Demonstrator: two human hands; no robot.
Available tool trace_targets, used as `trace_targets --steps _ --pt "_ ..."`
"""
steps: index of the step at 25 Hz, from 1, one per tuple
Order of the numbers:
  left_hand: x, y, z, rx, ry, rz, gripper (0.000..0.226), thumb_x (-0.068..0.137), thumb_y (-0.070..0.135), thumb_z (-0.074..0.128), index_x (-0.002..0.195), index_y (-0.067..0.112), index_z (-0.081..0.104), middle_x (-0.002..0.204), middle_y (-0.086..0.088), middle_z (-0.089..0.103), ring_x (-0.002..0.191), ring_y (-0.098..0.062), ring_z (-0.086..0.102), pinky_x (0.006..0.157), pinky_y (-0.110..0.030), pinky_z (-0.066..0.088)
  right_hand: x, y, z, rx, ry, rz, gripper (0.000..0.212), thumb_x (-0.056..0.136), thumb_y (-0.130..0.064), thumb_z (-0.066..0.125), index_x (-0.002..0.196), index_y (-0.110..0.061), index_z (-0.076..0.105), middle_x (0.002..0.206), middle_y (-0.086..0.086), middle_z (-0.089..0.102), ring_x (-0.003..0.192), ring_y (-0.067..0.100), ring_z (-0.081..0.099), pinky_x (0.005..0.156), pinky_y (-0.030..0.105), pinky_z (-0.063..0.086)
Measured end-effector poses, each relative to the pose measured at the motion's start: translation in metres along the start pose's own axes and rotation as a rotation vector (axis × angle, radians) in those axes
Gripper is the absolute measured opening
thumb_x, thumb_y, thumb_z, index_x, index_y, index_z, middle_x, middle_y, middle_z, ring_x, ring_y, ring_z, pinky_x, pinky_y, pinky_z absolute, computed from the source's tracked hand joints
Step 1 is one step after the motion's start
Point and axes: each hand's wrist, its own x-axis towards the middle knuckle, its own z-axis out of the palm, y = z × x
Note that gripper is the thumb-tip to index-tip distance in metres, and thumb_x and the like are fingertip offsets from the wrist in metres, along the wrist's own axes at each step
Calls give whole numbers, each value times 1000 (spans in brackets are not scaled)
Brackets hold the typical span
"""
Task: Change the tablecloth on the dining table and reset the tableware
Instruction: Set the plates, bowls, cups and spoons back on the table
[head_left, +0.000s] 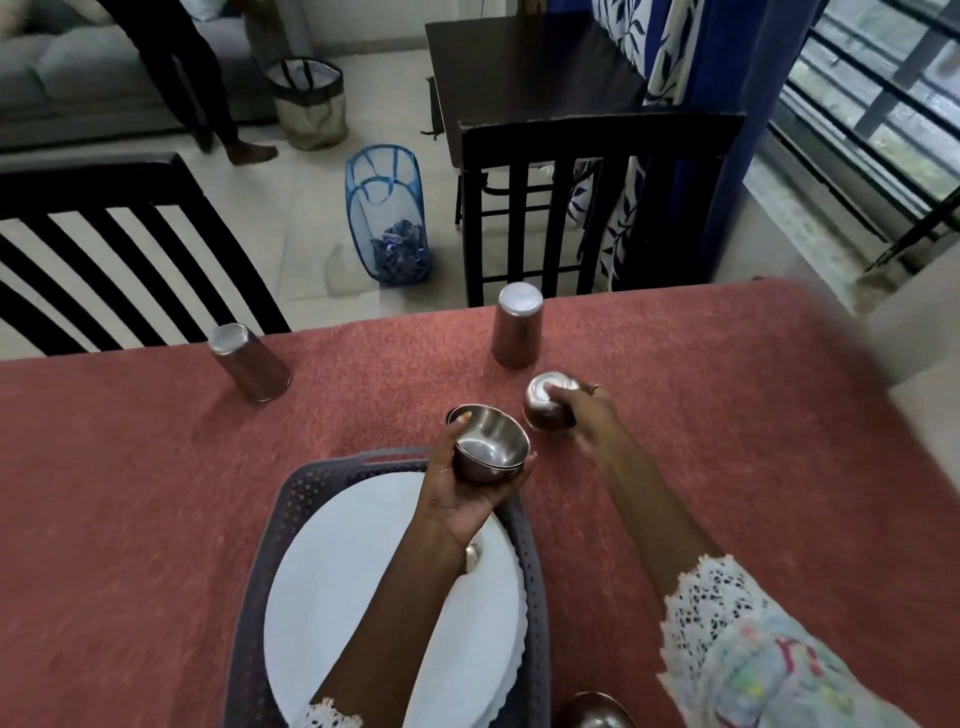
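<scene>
A rust-red tablecloth (156, 493) covers the dining table. My left hand (462, 493) holds a small stack of nested steel bowls (488, 447), mouth up, above the grey basket (306, 493). That basket carries a stack of white plates (363, 571). My right hand (587, 410) grips one steel bowl (545, 405) turned upside down, low over the cloth. Two steel tumblers stand upside down near the far edge, one at the left (249, 361) and one at the centre (517, 332).
Two dark wooden chairs stand at the far side, left (104, 249) and right (597, 208). A blue mesh hamper (387, 218) with cloth inside sits on the floor. Another person's legs (208, 104) are by the sofa. A steel vessel (592, 712) peeks in at the bottom edge.
</scene>
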Motion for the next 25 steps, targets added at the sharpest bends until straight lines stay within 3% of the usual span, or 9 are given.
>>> trace_targets --steps 3,7,10,14,16,18,21,23,25 --pt "-3 2 -2 38 20 9 40 63 17 71 99 7 56 102 -21 60 91 -36 59 62 -49 57 5 23 7 -364 97 -69 44 77 -17 74 113 0 54 111 15 63 87 23 62 76 32 51" --pt "-2 9 -10 -6 -9 40 74 35 22 89 100 6 58 94 -22 67 83 -37 66 59 -48 57 3 37 -4 -1001 313 -228 55 81 -43 66 120 -5 57 127 20 49 122 38 42 99 44 36" --pt "-2 19 -16 6 -25 84 100 13 22 94 105 8 57 99 -21 66 86 -37 66 62 -48 57 -16 27 2 -917 346 -462 45 86 -34 64 118 -3 59 122 21 53 115 35 47 93 38 38" --pt "-6 52 -22 -4 -2 187 87 28 32 94 104 7 57 103 -18 63 93 -32 62 71 -48 58 -89 5 55 -536 -326 -769 29 88 -27 62 99 -2 70 97 10 71 79 11 66 74 25 52" --pt "-10 75 -31 120 43 264 51 64 45 77 94 8 60 81 -12 69 75 -24 68 65 -38 60 -122 14 88 -699 -676 -764 27 88 -18 63 110 -4 69 100 -5 68 78 -11 61 76 12 46" --pt "-13 95 -44 234 103 329 42 85 50 53 85 9 61 72 -8 69 66 -22 68 60 -37 59 -131 27 114 -738 -764 -719 23 86 -9 64 107 -5 70 92 -11 67 76 -12 57 76 12 44" --pt "-24 126 -74 178 166 313 58 77 58 59 99 5 65 95 -15 71 88 -29 68 80 -54 54 -131 36 154 -504 -752 -425 19 79 -6 71 96 2 68 80 2 68 71 7 61 69 23 52" --pt "-35 143 -97 12 143 322 66 64 51 75 110 5 62 109 -19 66 101 -31 63 91 -48 49 -126 40 185 -345 -698 -190 27 83 -13 68 107 -1 63 95 11 68 77 16 65 70 29 55" --pt "-47 161 -122 -69 158 411 33 71 42 74 84 14 63 81 -8 63 75 -22 59 73 -35 48 -111 48 217 -326 -656 -73 39 86 -24 66 119 -6 55 112 13 66 93 24 66 76 38 57"
